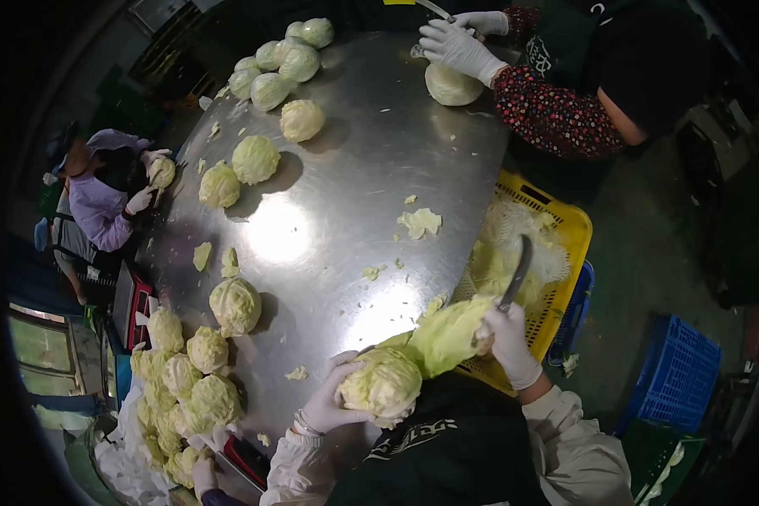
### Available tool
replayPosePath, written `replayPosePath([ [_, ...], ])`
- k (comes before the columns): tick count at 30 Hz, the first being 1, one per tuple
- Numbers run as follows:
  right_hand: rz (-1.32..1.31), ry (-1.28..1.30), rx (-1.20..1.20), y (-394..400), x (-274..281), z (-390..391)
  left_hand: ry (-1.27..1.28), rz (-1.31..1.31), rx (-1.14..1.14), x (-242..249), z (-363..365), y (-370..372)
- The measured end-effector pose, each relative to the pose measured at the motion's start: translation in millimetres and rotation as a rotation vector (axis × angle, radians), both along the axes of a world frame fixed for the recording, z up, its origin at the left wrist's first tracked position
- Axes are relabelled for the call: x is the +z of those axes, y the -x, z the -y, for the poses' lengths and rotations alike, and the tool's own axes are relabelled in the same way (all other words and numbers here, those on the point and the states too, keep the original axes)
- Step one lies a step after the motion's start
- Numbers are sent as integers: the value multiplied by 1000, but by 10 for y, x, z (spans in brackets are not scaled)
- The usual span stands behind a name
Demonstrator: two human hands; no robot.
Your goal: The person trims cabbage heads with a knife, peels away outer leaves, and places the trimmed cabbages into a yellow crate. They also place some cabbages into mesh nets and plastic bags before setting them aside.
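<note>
My left hand (329,398), in a white glove, grips a pale green cabbage (383,386) from its left side, close to my dark apron. My right hand (513,344), also gloved, is closed round a knife (519,268) whose curved blade points up and away from me. Against the same hand hangs a large cabbage leaf (447,337), stretching from the cabbage's upper right side to my right fingers. The knife's handle is mostly hidden in my grip.
Cabbages (215,398) are heaped at lower left on the metal table (354,169); others stand farther back. A yellow crate (575,232) with leaves adjoins the table's right edge; a blue crate (673,371) lies beyond. Co-workers handle cabbages at upper right and left; another gloved hand (203,476) is at lower left.
</note>
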State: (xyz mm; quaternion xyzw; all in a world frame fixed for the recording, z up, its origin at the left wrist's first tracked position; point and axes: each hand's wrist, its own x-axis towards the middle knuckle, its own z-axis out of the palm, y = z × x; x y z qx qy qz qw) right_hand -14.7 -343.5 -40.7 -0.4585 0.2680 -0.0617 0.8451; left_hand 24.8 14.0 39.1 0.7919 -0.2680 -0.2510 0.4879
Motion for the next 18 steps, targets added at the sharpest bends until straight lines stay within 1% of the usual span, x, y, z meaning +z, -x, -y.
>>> replayPosePath([
  [1, 1, 0, -1, -12, -133, 201, -37, 36, 23, -20, -120, 31],
  [2, -52, 210, 27, -26, -279, 519, -39, 39, 23, -43, -218, 67],
  [3, -104, 418, 54, -46, -345, 684, -46, 5, 80, -57, -314, 107],
  [4, -101, 417, 54, -70, -287, 694, -52, -30, 137, -50, -398, 129],
  [5, -12, 948, 46, -81, -129, 684, -83, -96, 164, 3, -471, 141],
  [6, 82, 1476, 36, -71, 35, 658, -84, -98, 163, 37, -478, 208],
  [7, -25, 1370, 162, -22, 247, 547, -9, -177, 307, 104, -431, 284],
  [8, -30, 1368, 163, -17, 337, 419, 67, -255, 452, 151, -365, 338],
  [9, 81, 1227, 258, -20, 396, 275, 63, -259, 451, 182, -242, 356],
  [10, 191, 1079, 352, -13, 410, 93, -94, -2, 386, 204, -97, 369],
  [11, 169, 791, 468, 24, 318, -159, -252, 257, 317, 215, -40, 395],
  [12, 149, 501, 572, 33, 243, -410, -292, 310, 322, 88, -70, 377],
  [14, 260, 638, 733, -32, 419, -798, 68, -115, 561, -72, -60, 303],
  [15, 260, 635, 730, -83, 389, -962, 65, -115, 558, -10, -34, 265],
  [17, 489, 725, 749, -214, 262, -1203, 146, -214, 568, 136, 18, 187],
  [18, 489, 724, 742, -255, 222, -1249, 143, -213, 562, 104, -21, 172],
])
